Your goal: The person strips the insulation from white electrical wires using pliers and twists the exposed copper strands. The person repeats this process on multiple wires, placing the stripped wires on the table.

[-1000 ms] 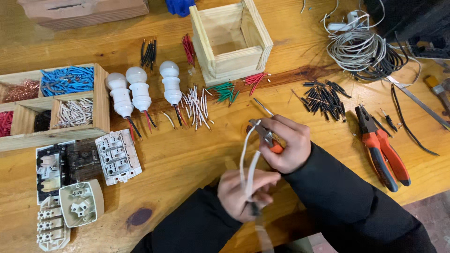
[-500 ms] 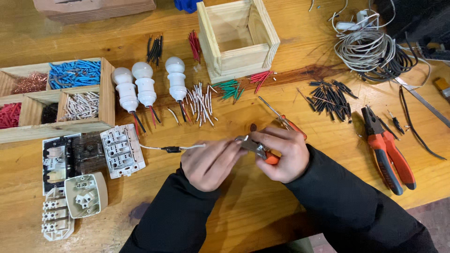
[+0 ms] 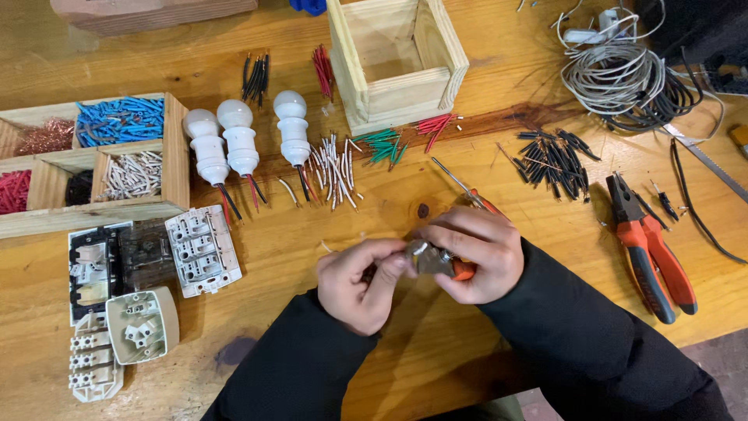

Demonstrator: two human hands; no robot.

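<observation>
Hands meet just below the open wooden box (image 3: 397, 58), down near the desk (image 3: 436, 374) edge. Right hand (image 3: 477, 253) is closed around an orange-handled tool (image 3: 456, 267), a thin metal shaft (image 3: 452, 175) sticking up past the knuckles toward the box. Left hand (image 3: 360, 282) pinches a small white wire end (image 3: 419, 249) right at the tool's metal head, so I'd guess it's held close like that to keep the tiny piece steady; can't tell exactly what the tool bites on.

Around them, all relative to that box: three white lamp holders (image 3: 241, 144) to its left, a scatter of white wire bits (image 3: 333, 164) just below it, green and red snippets at its lower right corner. Red pliers (image 3: 650, 249) lie well to the lower right, a grey cable coil (image 3: 615, 78) to the right. Sorting tray (image 3: 93, 164) and white switch parts (image 3: 202, 251) sit far left. Nothing lies between the hands and the desk edge, so nothing really blocks them
</observation>
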